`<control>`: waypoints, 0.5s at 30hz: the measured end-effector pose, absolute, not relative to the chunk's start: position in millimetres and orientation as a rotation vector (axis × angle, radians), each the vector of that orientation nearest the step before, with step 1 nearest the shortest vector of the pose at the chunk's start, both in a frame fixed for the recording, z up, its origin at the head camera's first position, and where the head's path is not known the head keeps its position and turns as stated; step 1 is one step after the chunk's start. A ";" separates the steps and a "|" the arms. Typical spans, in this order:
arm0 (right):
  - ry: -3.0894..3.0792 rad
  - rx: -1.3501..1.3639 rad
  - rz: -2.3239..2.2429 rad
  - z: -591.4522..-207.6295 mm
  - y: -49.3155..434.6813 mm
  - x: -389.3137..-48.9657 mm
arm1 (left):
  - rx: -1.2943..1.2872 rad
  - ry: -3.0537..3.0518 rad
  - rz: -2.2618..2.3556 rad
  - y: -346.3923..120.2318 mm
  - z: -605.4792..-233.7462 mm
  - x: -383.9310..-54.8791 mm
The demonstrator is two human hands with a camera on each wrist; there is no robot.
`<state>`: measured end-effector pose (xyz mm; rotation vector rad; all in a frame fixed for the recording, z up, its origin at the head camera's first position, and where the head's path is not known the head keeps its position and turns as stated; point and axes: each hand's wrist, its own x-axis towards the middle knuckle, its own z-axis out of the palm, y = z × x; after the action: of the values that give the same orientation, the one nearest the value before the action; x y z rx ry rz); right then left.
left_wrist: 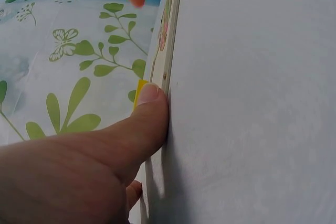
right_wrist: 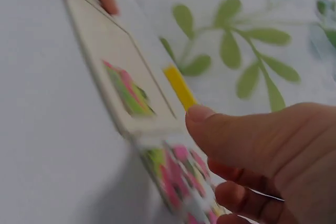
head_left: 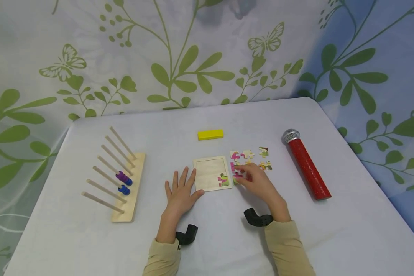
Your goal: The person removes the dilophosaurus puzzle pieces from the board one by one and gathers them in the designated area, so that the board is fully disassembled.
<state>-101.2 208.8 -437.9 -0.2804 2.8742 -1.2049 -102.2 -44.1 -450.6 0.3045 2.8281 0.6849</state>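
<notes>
A square wooden puzzle tray [head_left: 207, 164] lies on the white table, with one pink and green puzzle piece [head_left: 223, 180] in its near right corner. My left hand [head_left: 180, 197] rests spread beside the tray, its thumb and index finger touching the edge; in the left wrist view the thumb [left_wrist: 149, 114] presses at the rim. Just right of the tray, loose puzzle pieces [head_left: 247, 154] lie in rough rows. Over the nearer ones hovers my right hand [head_left: 258, 184], its thumb [right_wrist: 210, 121] apart from the bent fingers and no piece visible between them.
To the left stands a wooden peg rack [head_left: 127, 211] with slanting rods and several blue and purple rings [head_left: 124, 178]. A yellow block [head_left: 210, 134] lies behind the tray. On the right is a red microphone [head_left: 308, 168] with a silver head. Patterned cloth hangs behind the table.
</notes>
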 end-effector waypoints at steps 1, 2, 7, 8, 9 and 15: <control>2.891 -0.327 -1.187 -438.6 201.7 -101.5 | 0.303 2.826 0.686 -44.2 -450.2 -102.3; 2.905 -0.360 -1.164 -439.4 195.3 -101.6 | 0.304 2.828 0.681 -44.3 -449.9 -102.5; 2.970 -0.401 -1.019 -443.0 177.5 -100.5 | 0.308 2.839 0.677 -44.9 -449.5 -103.0; 2.975 -0.390 -0.997 -443.4 176.3 -100.4 | 0.312 2.842 0.676 -44.9 -449.6 -103.0; 2.983 -0.384 -0.979 -443.9 175.6 -100.4 | 0.315 2.843 0.674 -44.8 -449.9 -103.2; 2.995 -0.410 -0.974 -444.6 176.7 -100.9 | 0.321 2.858 0.659 -44.0 -450.7 -102.8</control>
<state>-100.9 176.7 -444.6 -0.4096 2.9952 -0.9737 -102.8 -44.0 -450.7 0.3206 2.8579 0.6594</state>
